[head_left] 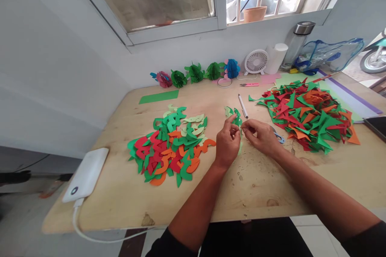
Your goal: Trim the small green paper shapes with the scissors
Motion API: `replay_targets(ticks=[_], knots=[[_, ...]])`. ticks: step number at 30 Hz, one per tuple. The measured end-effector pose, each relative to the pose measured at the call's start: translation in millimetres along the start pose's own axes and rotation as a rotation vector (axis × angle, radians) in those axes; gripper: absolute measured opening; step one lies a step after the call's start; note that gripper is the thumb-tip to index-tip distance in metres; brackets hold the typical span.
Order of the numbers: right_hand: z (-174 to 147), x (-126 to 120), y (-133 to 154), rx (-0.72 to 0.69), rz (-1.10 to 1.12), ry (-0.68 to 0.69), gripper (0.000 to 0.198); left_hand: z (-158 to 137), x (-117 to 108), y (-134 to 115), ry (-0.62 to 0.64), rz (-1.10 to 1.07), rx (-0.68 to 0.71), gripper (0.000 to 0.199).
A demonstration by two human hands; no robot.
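Note:
My left hand (228, 144) is closed around a light and dark green cut-paper piece (237, 117), whose wavy ends stick out above the fingers. Pinched at the same paper, my right hand (259, 135) meets the left at fingertip level; exactly what its tips grip is partly hidden. Blue-grey scissor handles (280, 137) peek out beside the right wrist. A white pen (243, 106) lies just beyond the hands. To the left spreads a pile of curved paper cutouts (171, 144) in green, red, orange and pale green.
A heap of paper scraps (310, 112) covers the right side. Folded paper figures (194, 73) line the wall, beside a small fan (256, 62) and a glass bottle (294, 46). A green strip (159, 96) lies at the back left; a power bank (86, 174) sits at the left edge.

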State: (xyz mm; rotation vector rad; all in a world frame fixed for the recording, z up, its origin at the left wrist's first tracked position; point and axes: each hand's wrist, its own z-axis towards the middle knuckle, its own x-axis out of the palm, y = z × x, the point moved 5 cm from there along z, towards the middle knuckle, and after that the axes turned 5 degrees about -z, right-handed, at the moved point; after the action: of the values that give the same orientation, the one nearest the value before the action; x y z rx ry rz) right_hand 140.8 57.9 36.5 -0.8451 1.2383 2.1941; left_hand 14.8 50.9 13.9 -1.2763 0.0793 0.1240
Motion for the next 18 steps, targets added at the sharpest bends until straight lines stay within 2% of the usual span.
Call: replay_targets(ticks=[18], knots=[[-2.7,3.2,0.8,-0.032,-0.078,-0.001,0.011,-0.6,-1.2,-0.6,-0.036,-0.07,0.01,0.05]])
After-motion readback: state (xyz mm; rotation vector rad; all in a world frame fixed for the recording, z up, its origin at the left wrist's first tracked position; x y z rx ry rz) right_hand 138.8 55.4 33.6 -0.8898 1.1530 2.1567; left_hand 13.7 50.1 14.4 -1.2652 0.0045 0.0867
